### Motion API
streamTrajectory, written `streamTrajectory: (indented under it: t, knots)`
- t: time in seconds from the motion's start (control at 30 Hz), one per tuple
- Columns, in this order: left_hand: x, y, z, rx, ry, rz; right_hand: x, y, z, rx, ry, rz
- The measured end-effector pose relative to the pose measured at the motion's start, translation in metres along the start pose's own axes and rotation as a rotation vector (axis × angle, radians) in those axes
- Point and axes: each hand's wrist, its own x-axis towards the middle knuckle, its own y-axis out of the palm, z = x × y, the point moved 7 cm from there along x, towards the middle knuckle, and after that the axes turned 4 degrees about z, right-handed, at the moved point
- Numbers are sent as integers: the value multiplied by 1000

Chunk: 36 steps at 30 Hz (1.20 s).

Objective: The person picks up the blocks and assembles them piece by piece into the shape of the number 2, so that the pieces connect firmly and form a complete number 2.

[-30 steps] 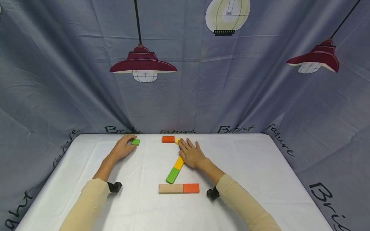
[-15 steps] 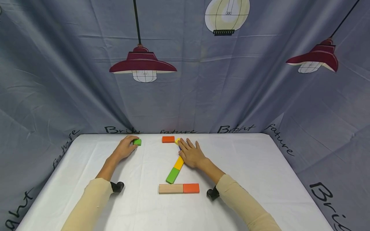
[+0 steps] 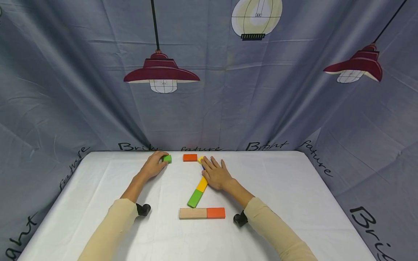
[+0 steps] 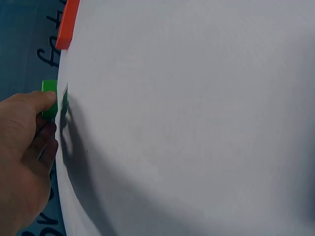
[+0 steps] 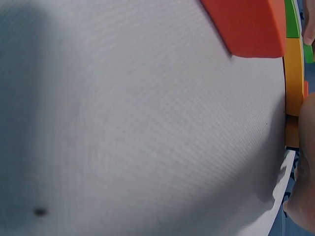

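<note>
Between thumb and fingers, my left hand (image 3: 152,166) pinches a small green block (image 3: 167,159) near the table's far edge. In the left wrist view the thumb lies on the green block (image 4: 49,86), and its shadow falls on the cloth beside it. My right hand (image 3: 216,174) lies with fingers spread over a slanting line of blocks. From under it show a yellow block (image 3: 200,159), a bit of a blue block (image 3: 203,167) and a yellow-orange block (image 3: 202,184). A longer green block (image 3: 195,198) ends the line. An orange-red block (image 3: 190,157) adjoins the line's top, right of the held block.
Nearer the front, a plain wooden block (image 3: 193,213) and an orange block (image 3: 216,212) lie end to end below the slanting line. White cloth covers the table (image 3: 267,224). A grey-blue curtain (image 3: 209,108) with printed lamps hangs behind it.
My left hand has moved to the right with the green block, closer to the orange-red block. The right hand and the laid blocks have stayed in place.
</note>
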Motion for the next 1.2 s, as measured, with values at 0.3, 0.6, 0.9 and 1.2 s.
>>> streamTrajectory:
  t: [0.3, 0.6, 0.9, 1.2]
  knots:
    - [11, 16, -13, 7, -23, 31, 1, 0, -1, -10, 5, -8]
    - [16, 26, -17, 18, -42, 34, 3, 4, 0, -11, 3, 9]
    - [20, 28, -23, 63, -44, 19, 4, 1, 1, -29, -12, -3]
    - [23, 32, -26, 88, -68, 24, 1, 1, -1, -26, -3, -2]
